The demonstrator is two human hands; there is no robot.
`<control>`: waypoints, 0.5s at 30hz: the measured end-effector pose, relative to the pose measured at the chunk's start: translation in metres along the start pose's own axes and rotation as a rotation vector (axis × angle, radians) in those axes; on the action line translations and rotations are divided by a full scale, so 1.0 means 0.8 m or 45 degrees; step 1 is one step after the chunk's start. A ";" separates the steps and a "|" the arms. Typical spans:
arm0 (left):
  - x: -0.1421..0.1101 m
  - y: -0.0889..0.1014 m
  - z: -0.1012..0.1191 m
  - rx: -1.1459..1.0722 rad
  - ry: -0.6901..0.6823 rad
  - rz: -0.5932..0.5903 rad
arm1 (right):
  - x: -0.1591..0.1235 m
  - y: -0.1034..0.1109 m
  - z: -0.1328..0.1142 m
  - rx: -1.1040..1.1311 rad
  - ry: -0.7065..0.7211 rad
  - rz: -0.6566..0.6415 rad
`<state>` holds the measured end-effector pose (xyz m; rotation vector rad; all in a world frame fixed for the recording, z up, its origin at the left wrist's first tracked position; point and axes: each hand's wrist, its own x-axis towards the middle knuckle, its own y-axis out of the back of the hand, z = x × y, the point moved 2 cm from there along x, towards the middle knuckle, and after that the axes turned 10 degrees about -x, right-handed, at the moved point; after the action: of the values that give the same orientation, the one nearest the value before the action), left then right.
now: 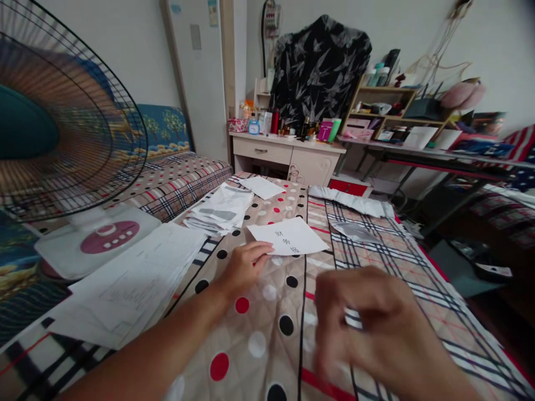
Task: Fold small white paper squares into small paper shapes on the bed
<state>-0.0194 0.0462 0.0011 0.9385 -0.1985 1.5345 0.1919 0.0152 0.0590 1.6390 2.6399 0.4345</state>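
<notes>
My left hand (248, 264) pinches the near left edge of a white sheet of paper (288, 234), which carries a few large printed Chinese characters. The sheet lies over the spotted bed cover (259, 301). Close to the camera, my right hand (368, 323) hovers over the bed with its fingers bent downward. Motion smears its fingertips, and I see nothing between them. A loose pile of papers (221, 209) with grey printing lies beyond my left forearm. Another white sheet (262, 187) is farther back.
A stack of large sheets (137, 284) lies at the left, beside a fan (108, 236). Toward the right are a grey plastic piece (355, 231) and a long silvery-white packet (351, 201). A cluttered dresser (263, 147) stands past the bed's far end.
</notes>
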 end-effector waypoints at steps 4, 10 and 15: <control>-0.002 0.004 0.011 -0.052 -0.089 0.029 | 0.030 0.005 0.001 -1.121 0.201 0.359; -0.002 0.009 0.023 -0.076 -0.195 0.035 | 0.055 0.015 0.039 -1.758 0.453 0.226; -0.002 0.011 0.023 -0.252 -0.069 0.225 | 0.047 0.029 0.016 -1.155 0.189 0.535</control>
<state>-0.0192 0.0315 0.0157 0.8227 -0.4747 1.6182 0.1971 0.0610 0.0575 1.7780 1.6493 1.5138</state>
